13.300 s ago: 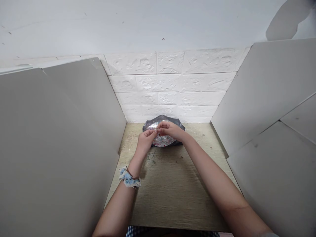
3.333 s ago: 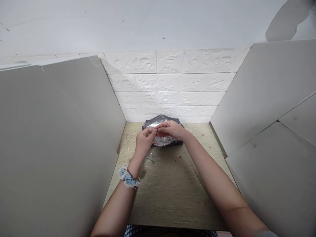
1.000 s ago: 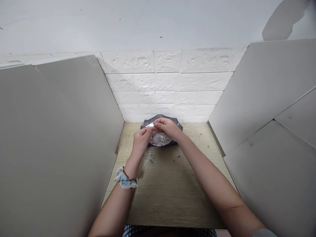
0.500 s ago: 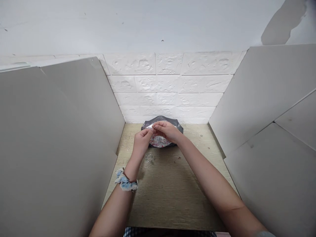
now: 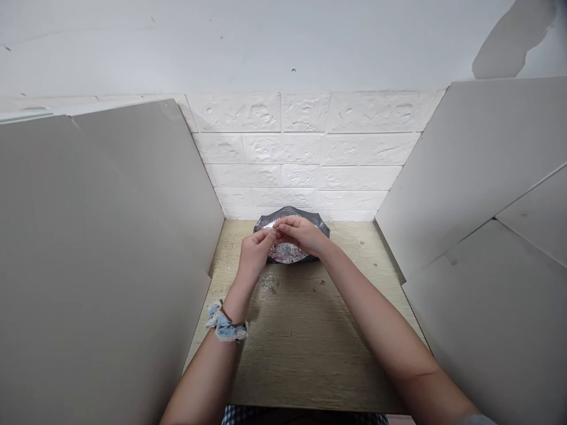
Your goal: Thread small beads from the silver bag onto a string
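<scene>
A white brick-patterned wall (image 5: 305,147) backs a pale wooden table (image 5: 319,354), with one grey panel (image 5: 110,236) closing its left side and another grey panel (image 5: 443,177) its right. At the middle of the table's far edge, close to the wall, sits a dark bag (image 5: 287,211) with a shiny lining, its mouth spread toward the person. That placing seems to leave the contents in sight and reach: a heap of tiny mixed-colour pieces (image 5: 287,254), perhaps beads, pink and clear among them. Nearer the near edge, left of centre, lies a small clear cluster (image 5: 269,282), too fine to identify; reddish specks (image 5: 322,282) lie right of it.

The left hand (image 5: 256,251) and right hand (image 5: 305,235) meet over the bag's mouth, probably so that anything dropped falls back inside. Each has thumb and forefinger closed in a pinch; I cannot tell what, if anything, is between them. The left comes up from the near-left corner, a blue scrunchie (image 5: 227,324) around its wrist, with the thumb toward the other hand. The right reaches in from the near-right corner on a long forearm, its fingers curled and pointing left.
</scene>
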Motion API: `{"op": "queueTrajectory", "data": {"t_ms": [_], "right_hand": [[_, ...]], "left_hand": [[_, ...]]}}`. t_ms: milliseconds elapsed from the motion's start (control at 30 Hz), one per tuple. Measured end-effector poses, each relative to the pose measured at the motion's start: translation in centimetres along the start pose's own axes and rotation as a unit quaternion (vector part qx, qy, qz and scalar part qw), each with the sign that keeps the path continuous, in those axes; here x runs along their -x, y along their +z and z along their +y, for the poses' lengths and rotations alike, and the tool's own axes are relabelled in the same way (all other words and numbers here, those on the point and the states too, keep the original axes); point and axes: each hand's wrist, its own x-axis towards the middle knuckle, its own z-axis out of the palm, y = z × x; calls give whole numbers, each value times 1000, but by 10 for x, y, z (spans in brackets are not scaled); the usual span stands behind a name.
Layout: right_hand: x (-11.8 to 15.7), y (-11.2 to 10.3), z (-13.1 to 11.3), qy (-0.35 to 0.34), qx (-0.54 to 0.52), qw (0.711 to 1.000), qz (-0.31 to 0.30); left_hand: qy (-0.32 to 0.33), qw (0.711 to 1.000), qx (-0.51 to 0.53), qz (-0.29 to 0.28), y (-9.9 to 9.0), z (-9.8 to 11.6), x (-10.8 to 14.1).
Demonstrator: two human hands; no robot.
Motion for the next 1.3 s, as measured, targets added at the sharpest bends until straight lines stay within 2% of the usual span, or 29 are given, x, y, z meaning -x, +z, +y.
{"op": "queueTrajectory", "data": {"t_ms": [467,700,867,967,1100,1300], "right_hand": [[1,1,1,5,-27,1000,5],[2,1,-2,13,7,1000,3],[0,-2,-1,10,66,998,-9],[0,-5,-1,-5,123,992,-16],[1,-5,-5,-47,189,981,8],[9,4,-19,-121,259,958,12]], "left_hand": [[-4,1000,-3,4,0,0,0],[-8,1000,-6,4,0,-1,0],[-2,1000,-15,-20,-1,-4,-1],[-2,999,-17,-34,-2,-6,-2],[-7,999,1,-42,-2,-8,-3],[0,990,119,-78,-1,-7,-2]]}}
